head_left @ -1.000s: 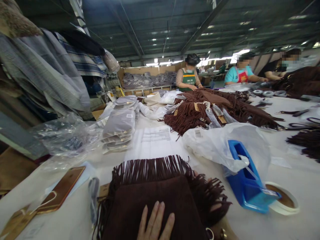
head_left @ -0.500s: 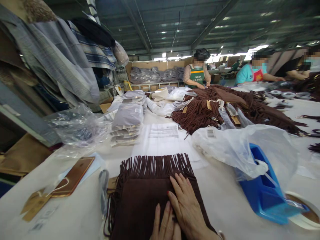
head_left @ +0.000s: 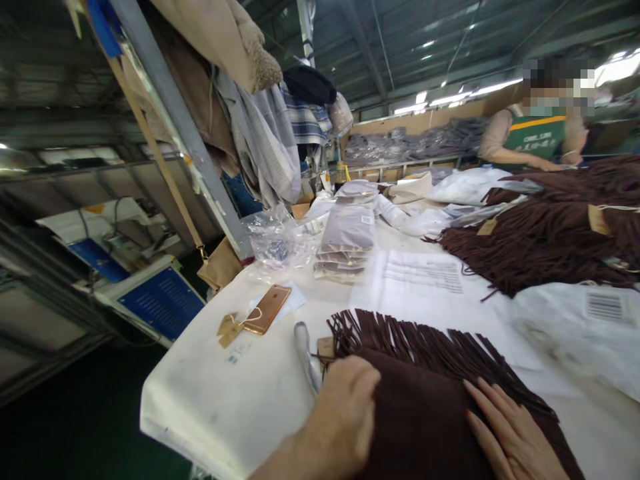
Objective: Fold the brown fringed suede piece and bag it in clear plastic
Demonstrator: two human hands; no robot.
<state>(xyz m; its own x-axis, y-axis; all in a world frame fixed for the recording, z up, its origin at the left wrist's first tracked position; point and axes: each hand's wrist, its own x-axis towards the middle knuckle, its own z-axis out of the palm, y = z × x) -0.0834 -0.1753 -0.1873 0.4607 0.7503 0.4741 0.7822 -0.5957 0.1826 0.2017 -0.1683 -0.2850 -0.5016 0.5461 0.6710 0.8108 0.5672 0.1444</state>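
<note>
On fringed brown fabric (head_left: 425, 400) | both hands (head_left: 353, 407) (head_left: 515, 430) | tag (head_left: 325, 347) illegible | barcode label (head_left: 605, 306)

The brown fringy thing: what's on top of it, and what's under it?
On the brown fringed thing are the right hand, palm down, and the curled left hand at its left edge. White table shows beside it; whatever lies directly beneath is covered.
</note>
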